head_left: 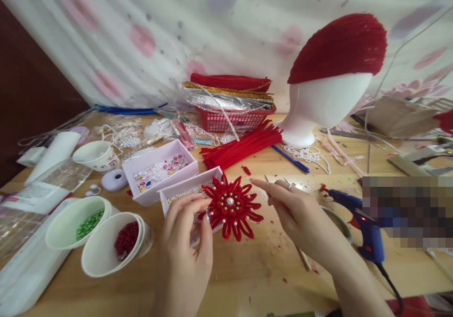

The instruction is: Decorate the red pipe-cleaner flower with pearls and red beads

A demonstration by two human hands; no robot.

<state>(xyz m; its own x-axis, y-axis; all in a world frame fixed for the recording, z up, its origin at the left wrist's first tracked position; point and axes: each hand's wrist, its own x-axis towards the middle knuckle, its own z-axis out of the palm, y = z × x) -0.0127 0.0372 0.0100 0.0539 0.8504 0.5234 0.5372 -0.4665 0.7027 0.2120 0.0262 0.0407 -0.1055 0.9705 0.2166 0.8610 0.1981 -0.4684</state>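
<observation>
My left hand [186, 241] pinches the left edge of a red pipe-cleaner flower [231, 208] with a white pearl at its centre and small beads on its petals, holding it up over a white box of rhinestones [187, 192]. Just right of the flower is my right hand [293, 208], fingers stretched toward its petals, a ring on one finger, nothing visibly in it. A blue glue gun [364, 227] lies to the right of that hand.
Paper cups of green beads [79, 222] and red beads [116, 246] stand at the left. A second box of gems [159, 168], loose red pipe cleaners [244, 145], a red basket [235, 116] and a foam head with a red cap [329, 76] sit behind.
</observation>
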